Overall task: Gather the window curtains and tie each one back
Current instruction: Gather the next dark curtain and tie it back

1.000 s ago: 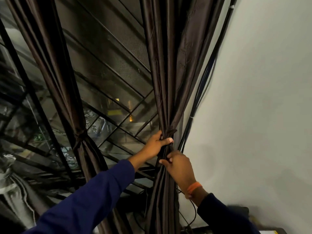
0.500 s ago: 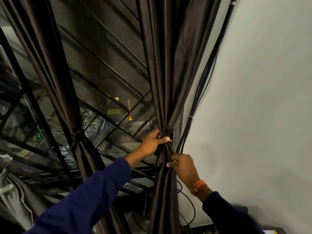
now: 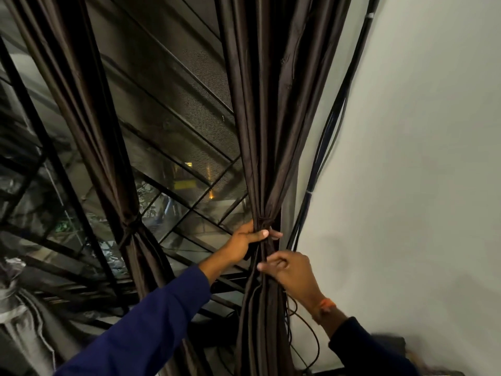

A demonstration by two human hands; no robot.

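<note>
Head view, nearest first: two dark blue sleeves (image 3: 141,324) reach up from the bottom edge toward the right-hand curtain (image 3: 267,131), and an orange band (image 3: 324,305) sits on the right wrist. The right hand (image 3: 291,272) is just below the cinched point, its fingers curled in a pinching grip; they seem to hold a fold or the tail of the tie, but which one I cannot tell. The left hand (image 3: 248,238) is wrapped around the gathered cloth at the tie band (image 3: 264,222), thumb across the front, pressed closed on the bundle.

Risk, as I judge it: the satin-like cloth looks slippery, so if the left hand lets go before the knot is snug, the folds could slide out and the bundle fan open. A tug to the right could also catch the black cables (image 3: 320,164) that run down the wall (image 3: 420,172) just beside the curtain, and a loose wire loops near its lower hem.

This curtain is dark brown with a soft sheen, hanging in long narrow pleats that narrow to a waist at the band and flare again below. Farther left, the second curtain (image 3: 89,109) already shows a tied waist (image 3: 130,226). Behind both is the window grille (image 3: 173,147) with mesh, and dim outdoor lights beyond.
</note>
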